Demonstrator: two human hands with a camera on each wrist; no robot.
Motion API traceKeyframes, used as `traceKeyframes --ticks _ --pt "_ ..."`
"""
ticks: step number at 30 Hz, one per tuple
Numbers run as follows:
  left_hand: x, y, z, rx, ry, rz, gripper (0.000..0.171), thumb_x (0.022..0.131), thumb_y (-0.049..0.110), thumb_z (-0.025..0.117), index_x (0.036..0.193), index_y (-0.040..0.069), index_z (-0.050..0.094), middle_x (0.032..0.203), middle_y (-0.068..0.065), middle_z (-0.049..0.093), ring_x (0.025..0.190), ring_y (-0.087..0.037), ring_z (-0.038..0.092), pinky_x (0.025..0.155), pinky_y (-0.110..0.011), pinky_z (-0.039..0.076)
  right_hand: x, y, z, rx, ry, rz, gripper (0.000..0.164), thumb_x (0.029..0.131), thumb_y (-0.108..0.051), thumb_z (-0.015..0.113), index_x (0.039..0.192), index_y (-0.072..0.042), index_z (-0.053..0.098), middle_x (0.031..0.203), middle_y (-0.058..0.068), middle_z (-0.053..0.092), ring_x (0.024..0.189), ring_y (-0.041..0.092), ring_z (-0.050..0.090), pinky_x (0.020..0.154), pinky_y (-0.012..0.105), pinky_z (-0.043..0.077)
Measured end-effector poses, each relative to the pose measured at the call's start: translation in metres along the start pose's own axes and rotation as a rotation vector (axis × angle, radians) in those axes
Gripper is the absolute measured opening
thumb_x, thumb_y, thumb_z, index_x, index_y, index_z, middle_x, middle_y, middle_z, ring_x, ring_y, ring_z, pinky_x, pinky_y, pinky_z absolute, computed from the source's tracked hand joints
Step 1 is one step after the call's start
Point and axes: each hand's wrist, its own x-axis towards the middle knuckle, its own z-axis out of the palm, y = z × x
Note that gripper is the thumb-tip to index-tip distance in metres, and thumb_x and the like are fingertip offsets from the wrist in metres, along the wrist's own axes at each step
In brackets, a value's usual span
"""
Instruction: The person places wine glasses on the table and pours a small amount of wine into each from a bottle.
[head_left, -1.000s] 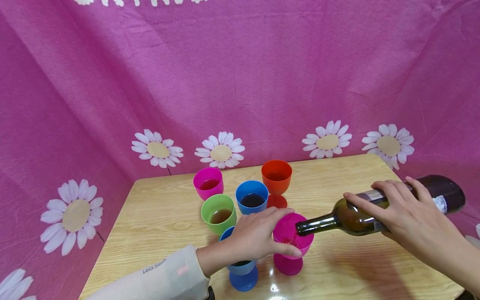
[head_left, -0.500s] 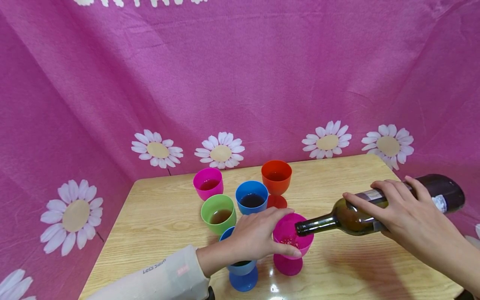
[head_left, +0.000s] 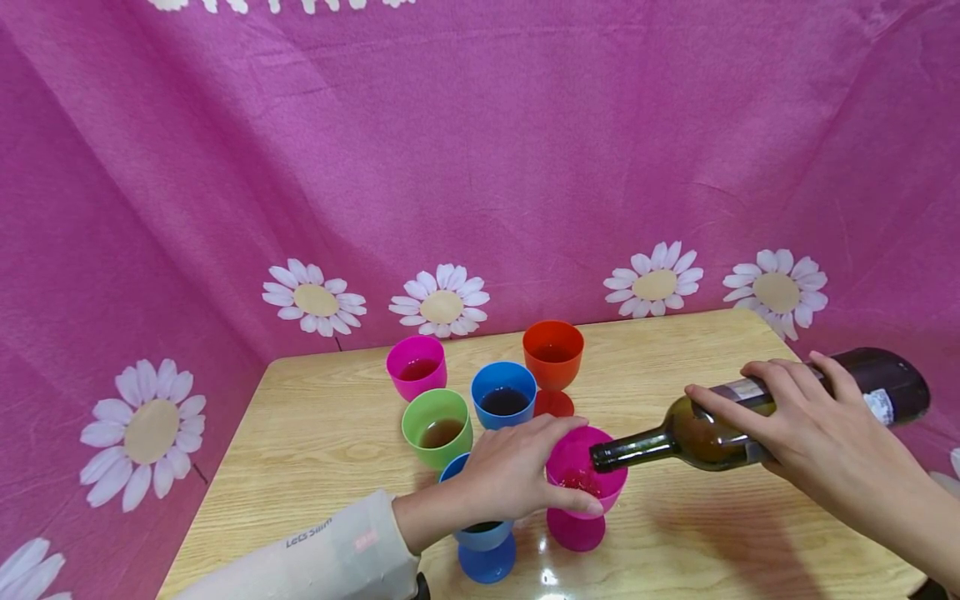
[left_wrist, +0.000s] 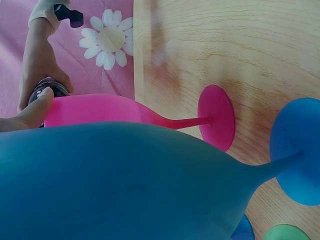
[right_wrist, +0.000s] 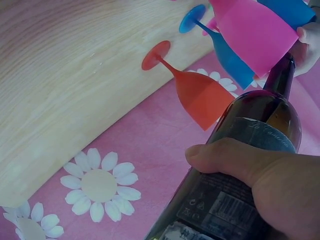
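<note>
My right hand point(head_left: 821, 425) grips a dark green wine bottle point(head_left: 712, 433) round its body, tilted with the neck pointing left. The bottle's mouth lies over the rim of a pink goblet point(head_left: 576, 528), where red liquid froths at the bottom. My left hand point(head_left: 517, 471) holds that goblet by its bowl, thumb at the near side and fingers at the far side. In the right wrist view, the thumb presses on the bottle's label point(right_wrist: 220, 205). A blue goblet point(head_left: 487, 562) stands under my left wrist, partly hidden; it fills much of the left wrist view.
Behind the left hand stand a green goblet point(head_left: 437, 408), another blue goblet point(head_left: 504, 379), an orange goblet point(head_left: 553, 367) and a second pink goblet point(head_left: 416, 387), each with dark liquid inside. The wooden table point(head_left: 315, 458) ends at a pink cloth point(head_left: 480, 167) with daisies.
Both hands, the bottle and the goblets stay almost still. The froth in the held pink goblet shifts and spreads a little.
</note>
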Motion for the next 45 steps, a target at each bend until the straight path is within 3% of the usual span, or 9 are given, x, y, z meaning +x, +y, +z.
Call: traceKeyframes --ticks 13,23,26,30,32,35,40,45 --pt "0.0007 0.0 -0.0004 -0.006 -0.002 -0.009 0.09 0.075 0.068 0.08 0.152 0.036 0.047 0.124 0.014 0.062 0.108 -0.005 0.057 0.074 -0.027 0.048 0.0005 0.0022 -0.0006 -0.005 -0.009 -0.019 0.06 0.103 -0.036 0.013 0.143 -0.031 0.058 0.105 0.025 0.06 0.099 0.043 0.056 0.083 0.069 0.041" --pt "0.001 0.0002 -0.0003 -0.006 0.007 -0.007 0.091 0.074 0.07 0.08 0.152 0.036 0.047 0.127 0.014 0.062 0.11 -0.006 0.057 0.075 -0.027 0.047 -0.0004 0.0025 -0.0005 0.001 -0.018 -0.003 0.065 0.106 -0.044 0.005 0.142 -0.033 0.058 0.105 0.024 0.06 0.098 0.041 0.057 0.084 0.069 0.041" --pt "0.0006 0.0005 -0.0006 -0.013 0.007 -0.007 0.09 0.074 0.07 0.08 0.152 0.036 0.048 0.127 0.014 0.062 0.109 -0.006 0.057 0.075 -0.027 0.047 -0.0004 0.003 -0.0012 0.003 -0.023 -0.005 0.058 0.105 -0.04 0.014 0.143 -0.033 0.058 0.105 0.024 0.06 0.099 0.042 0.057 0.084 0.07 0.04" --pt "0.0005 0.0 -0.0007 -0.021 0.008 -0.001 0.09 0.074 0.069 0.08 0.151 0.036 0.048 0.126 0.014 0.063 0.109 -0.005 0.057 0.074 -0.026 0.048 0.0004 0.0037 -0.0023 0.009 -0.027 -0.016 0.057 0.095 -0.033 0.028 0.144 -0.032 0.057 0.106 0.025 0.06 0.1 0.042 0.056 0.084 0.07 0.041" --pt "0.0004 -0.0003 -0.0008 -0.022 0.009 0.002 0.09 0.074 0.069 0.081 0.151 0.037 0.048 0.125 0.014 0.063 0.108 -0.005 0.057 0.074 -0.026 0.047 0.0011 0.0032 -0.0026 0.002 -0.019 -0.021 0.057 0.097 -0.032 0.024 0.143 -0.032 0.058 0.106 0.025 0.059 0.099 0.042 0.056 0.083 0.069 0.041" --pt "-0.0002 -0.0004 -0.0008 -0.018 0.012 0.005 0.09 0.074 0.069 0.08 0.151 0.037 0.048 0.126 0.013 0.063 0.109 -0.005 0.057 0.075 -0.027 0.047 0.0019 0.003 -0.0036 -0.002 -0.016 -0.028 0.057 0.094 -0.028 0.029 0.143 -0.032 0.058 0.106 0.025 0.059 0.099 0.042 0.056 0.082 0.069 0.041" --pt "-0.0001 -0.0007 -0.0005 -0.015 0.014 0.007 0.089 0.075 0.069 0.08 0.151 0.036 0.048 0.126 0.013 0.063 0.109 -0.005 0.057 0.075 -0.027 0.047 0.0021 0.0036 -0.0058 0.004 -0.037 -0.033 0.067 0.078 -0.024 0.05 0.144 -0.032 0.057 0.107 0.025 0.059 0.1 0.042 0.056 0.084 0.069 0.041" --pt "-0.0002 -0.0002 -0.001 -0.026 0.009 0.007 0.088 0.075 0.068 0.081 0.151 0.036 0.049 0.126 0.013 0.063 0.108 -0.005 0.058 0.074 -0.027 0.048 0.0034 0.0027 -0.007 -0.001 -0.029 -0.037 0.064 0.082 -0.022 0.045 0.144 -0.031 0.058 0.107 0.026 0.059 0.1 0.042 0.056 0.082 0.068 0.041"
